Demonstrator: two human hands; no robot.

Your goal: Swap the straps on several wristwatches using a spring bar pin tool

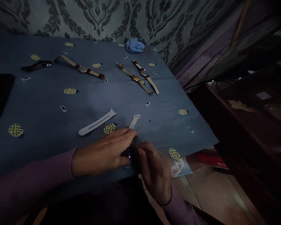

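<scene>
Near the table's front edge, my left hand [103,153] grips a dark watch case [129,153] between thumb and fingers. Most of the case is covered by the hands and deep shadow. A short white watch strap [135,119] sticks out beyond the left fingertips; whether it is joined to the case is hidden. My right hand [155,172] is closed beside the case, its fingers curled in and their tips against or close to it. What it may hold does not show. A longer white strap with holes [97,123] lies loose on the cloth, left of the short one.
Farther back lie a dark watch [37,65], a brown-strapped watch [83,69], a gold watch [135,78] and another strap watch [144,73]. A blue crumpled cloth [135,45] sits by the wall. A black flat object [0,95] is at left. Dark furniture [248,134] stands right.
</scene>
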